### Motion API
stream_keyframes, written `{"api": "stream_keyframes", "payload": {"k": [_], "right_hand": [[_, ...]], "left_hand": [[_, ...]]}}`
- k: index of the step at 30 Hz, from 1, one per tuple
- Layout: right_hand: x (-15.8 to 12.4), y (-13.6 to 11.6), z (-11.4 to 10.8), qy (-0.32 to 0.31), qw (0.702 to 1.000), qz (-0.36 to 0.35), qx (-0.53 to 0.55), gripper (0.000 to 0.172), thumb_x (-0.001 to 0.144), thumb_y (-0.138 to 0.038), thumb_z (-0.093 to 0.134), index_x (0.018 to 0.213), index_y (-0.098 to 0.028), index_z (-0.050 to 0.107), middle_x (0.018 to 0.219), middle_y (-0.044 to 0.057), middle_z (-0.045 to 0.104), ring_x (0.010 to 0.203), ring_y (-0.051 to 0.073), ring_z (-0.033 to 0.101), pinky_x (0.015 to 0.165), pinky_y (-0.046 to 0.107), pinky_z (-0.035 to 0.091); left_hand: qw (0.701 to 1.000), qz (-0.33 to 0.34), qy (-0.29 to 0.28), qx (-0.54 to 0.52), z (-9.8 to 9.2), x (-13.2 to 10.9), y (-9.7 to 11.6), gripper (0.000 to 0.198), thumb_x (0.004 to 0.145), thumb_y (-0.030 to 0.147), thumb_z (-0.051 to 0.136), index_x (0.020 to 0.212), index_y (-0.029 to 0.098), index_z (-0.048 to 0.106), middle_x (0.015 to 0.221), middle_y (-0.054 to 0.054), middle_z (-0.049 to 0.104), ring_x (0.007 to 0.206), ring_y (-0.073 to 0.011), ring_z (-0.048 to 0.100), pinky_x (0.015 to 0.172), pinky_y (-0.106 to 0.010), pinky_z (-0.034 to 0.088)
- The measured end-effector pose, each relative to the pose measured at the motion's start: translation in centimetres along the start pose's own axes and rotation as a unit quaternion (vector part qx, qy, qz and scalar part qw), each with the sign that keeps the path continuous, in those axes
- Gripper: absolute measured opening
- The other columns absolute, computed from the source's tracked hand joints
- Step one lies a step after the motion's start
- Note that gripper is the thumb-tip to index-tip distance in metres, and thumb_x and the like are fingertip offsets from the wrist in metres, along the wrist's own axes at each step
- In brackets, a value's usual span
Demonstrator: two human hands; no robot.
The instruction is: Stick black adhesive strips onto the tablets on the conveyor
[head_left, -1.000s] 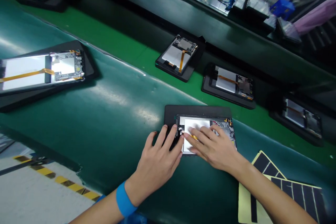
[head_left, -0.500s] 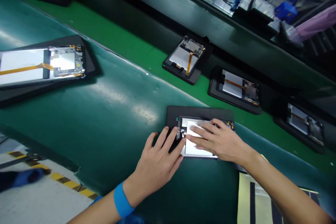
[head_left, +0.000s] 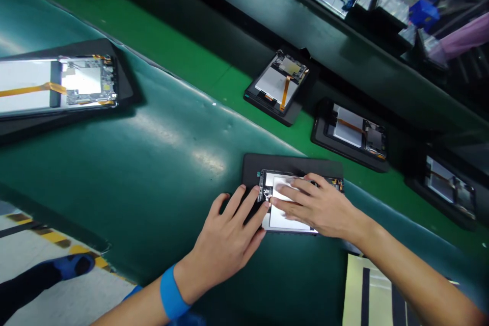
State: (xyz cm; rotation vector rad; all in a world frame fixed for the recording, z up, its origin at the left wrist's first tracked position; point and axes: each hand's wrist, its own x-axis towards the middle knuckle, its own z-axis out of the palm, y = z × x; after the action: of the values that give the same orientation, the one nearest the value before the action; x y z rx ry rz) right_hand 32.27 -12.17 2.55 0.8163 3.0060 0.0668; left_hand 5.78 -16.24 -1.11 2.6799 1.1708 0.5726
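Observation:
An opened tablet (head_left: 280, 180) lies on a black pad (head_left: 290, 163) at the bench's front edge of the belt, its white battery and small boards exposed. My right hand (head_left: 324, 209) rests over the battery with fingers spread, covering much of the tablet's middle and right side. One of its fingertips presses near the left end of the battery. My left hand (head_left: 229, 234), a blue band on its wrist, has its fingers apart, the tips touching the tablet's left end. I cannot make out anything held in either hand.
Another opened tablet (head_left: 34, 99) with an orange ribbon cable lies at left. Beyond, a green belt (head_left: 183, 76) carries several more tablets, including one on a dark pad (head_left: 282, 84). A yellow sheet with black strips (head_left: 353, 290) lies lower right. A person's shoe (head_left: 76, 265) shows lower left.
The whole view has shifted slightly. My hands stay on the tablet almost unmoved. A person's leg and shoe have come further into view at lower left.

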Motion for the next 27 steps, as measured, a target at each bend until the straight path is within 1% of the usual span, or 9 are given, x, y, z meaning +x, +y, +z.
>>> {"api": "stream_keyframes", "payload": {"k": [5, 10, 16, 19, 21, 23, 24, 25, 27], "right_hand": [[-0.1, -0.2, 0.4, 0.002, 1.0, 0.02, 0.017, 0.036, 0.104, -0.035, 0.054, 0.139, -0.029, 0.058, 0.136, 0.004, 0.064, 0.117, 0.024, 0.051, 0.099, 0.043, 0.036], [-0.2, -0.3, 1.0, 0.038, 0.998, 0.035, 0.046, 0.034, 0.103, -0.034, 0.056, 0.136, -0.028, 0.061, 0.133, 0.004, 0.066, 0.114, 0.024, 0.054, 0.097, 0.042, 0.04], [-0.3, -0.8, 1.3, 0.086, 0.993, 0.055, 0.061, 0.031, 0.103, -0.03, 0.055, 0.13, -0.017, 0.064, 0.127, 0.01, 0.07, 0.115, 0.024, 0.059, 0.099, 0.041, 0.043], [-0.3, -1.0, 1.0, 0.078, 0.993, 0.059, 0.059, 0.031, 0.103, -0.032, 0.054, 0.128, -0.017, 0.065, 0.128, 0.011, 0.069, 0.116, 0.025, 0.06, 0.1, 0.044, 0.042], [-0.3, -1.3, 0.5, 0.058, 0.995, 0.068, 0.054, 0.031, 0.103, -0.036, 0.054, 0.127, -0.02, 0.066, 0.131, 0.01, 0.068, 0.117, 0.027, 0.06, 0.101, 0.046, 0.041], [-0.2, -1.7, -0.2, 0.055, 0.993, 0.088, 0.054, 0.031, 0.103, -0.037, 0.055, 0.127, -0.021, 0.065, 0.131, 0.011, 0.069, 0.117, 0.028, 0.061, 0.101, 0.048, 0.041], [-0.1, -2.0, -0.6, 0.07, 0.991, 0.103, 0.058, 0.031, 0.102, -0.035, 0.055, 0.127, -0.02, 0.065, 0.128, 0.011, 0.07, 0.115, 0.028, 0.062, 0.1, 0.049, 0.041], [0.1, -2.4, -1.1, 0.095, 0.986, 0.122, 0.068, 0.029, 0.102, -0.032, 0.056, 0.127, -0.02, 0.065, 0.124, 0.011, 0.071, 0.112, 0.027, 0.064, 0.099, 0.048, 0.042], [0.8, -3.4, -2.1, 0.168, 0.964, 0.17, 0.114, 0.023, 0.1, -0.023, 0.058, 0.122, -0.02, 0.066, 0.113, 0.01, 0.073, 0.101, 0.024, 0.066, 0.091, 0.044, 0.045]], "left_hand": [[1.0, 0.0, -0.008, -0.002, 0.0, 0.1, -0.2, 0.038, 0.102, 0.033, 0.047, 0.134, 0.022, 0.064, 0.143, -0.013, 0.061, 0.127, -0.0362, 0.053, 0.096, -0.05, 0.039], [1.0, 0.002, -0.027, -0.002, -0.3, 0.5, -0.3, 0.038, 0.103, 0.033, 0.044, 0.135, 0.024, 0.063, 0.14, -0.012, 0.061, 0.124, -0.0355, 0.053, 0.093, -0.05, 0.038], [0.999, 0.001, -0.037, -0.013, -0.5, 1.0, -0.2, 0.037, 0.101, 0.031, 0.047, 0.132, 0.022, 0.064, 0.137, -0.013, 0.062, 0.121, -0.0372, 0.053, 0.089, -0.052, 0.041], [0.997, -0.003, -0.043, -0.056, -0.6, 1.1, -0.5, 0.036, 0.1, 0.029, 0.048, 0.131, 0.022, 0.064, 0.135, -0.013, 0.061, 0.12, -0.0384, 0.053, 0.089, -0.055, 0.044], [0.992, -0.017, -0.047, -0.119, -1.0, 0.9, -0.8, 0.037, 0.098, 0.029, 0.051, 0.133, 0.025, 0.062, 0.139, -0.013, 0.059, 0.123, -0.0393, 0.051, 0.093, -0.059, 0.044], [0.971, -0.051, -0.046, -0.228, -1.7, 0.6, -1.2, 0.041, 0.098, 0.03, 0.054, 0.138, 0.03, 0.059, 0.147, -0.011, 0.053, 0.131, -0.0383, 0.048, 0.101, -0.063, 0.043], [0.949, -0.071, -0.047, -0.304, -2.2, 0.4, -1.5, 0.042, 0.099, 0.033, 0.055, 0.141, 0.033, 0.056, 0.151, -0.009, 0.05, 0.136, -0.0369, 0.046, 0.106, -0.063, 0.042], [0.915, -0.086, -0.05, -0.392, -2.7, 0.2, -1.7, 0.044, 0.1, 0.039, 0.055, 0.144, 0.036, 0.053, 0.154, -0.007, 0.048, 0.14, -0.0351, 0.045, 0.11, -0.063, 0.04], [0.814, -0.099, -0.048, -0.57, -3.5, 0.0, -2.0, 0.048, 0.1, 0.055, 0.05, 0.146, 0.039, 0.051, 0.158, -0.004, 0.045, 0.146, -0.0332, 0.04, 0.118, -0.062, 0.035]]}}
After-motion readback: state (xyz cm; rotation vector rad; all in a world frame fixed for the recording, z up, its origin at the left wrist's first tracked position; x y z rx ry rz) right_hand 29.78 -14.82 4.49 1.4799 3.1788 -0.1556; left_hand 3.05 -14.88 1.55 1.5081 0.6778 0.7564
